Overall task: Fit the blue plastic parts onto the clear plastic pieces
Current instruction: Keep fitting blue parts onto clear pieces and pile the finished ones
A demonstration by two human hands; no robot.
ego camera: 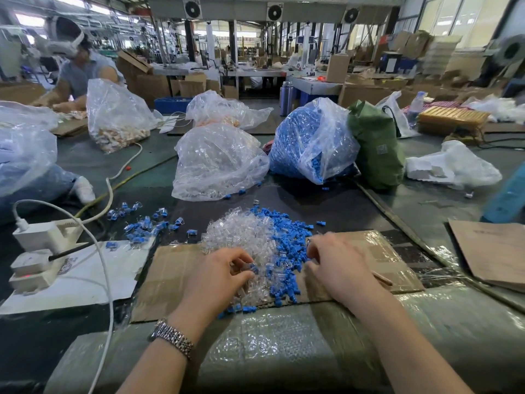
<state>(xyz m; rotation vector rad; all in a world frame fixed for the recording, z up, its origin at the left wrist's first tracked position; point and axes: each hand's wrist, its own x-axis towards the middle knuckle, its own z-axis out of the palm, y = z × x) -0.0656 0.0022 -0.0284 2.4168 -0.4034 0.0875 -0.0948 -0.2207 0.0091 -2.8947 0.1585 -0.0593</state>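
A heap of clear plastic pieces (241, 237) lies on a cardboard sheet (170, 274), with a heap of blue plastic parts (287, 243) against its right side. My left hand (221, 274) rests on the clear heap, fingers curled, pinching a small blue part with a clear piece at the fingertips. My right hand (338, 263) lies at the right edge of the blue heap with fingers bent into it; what they hold is hidden. A scatter of fitted blue-and-clear pieces (145, 223) lies to the far left of the heaps.
Behind the heaps stand a bag of clear pieces (216, 163) and a bag of blue parts (306, 140), with a green bag (375, 146) beside them. A white power strip (37, 251) with cables sits at left. Another person (76, 69) works at the far left.
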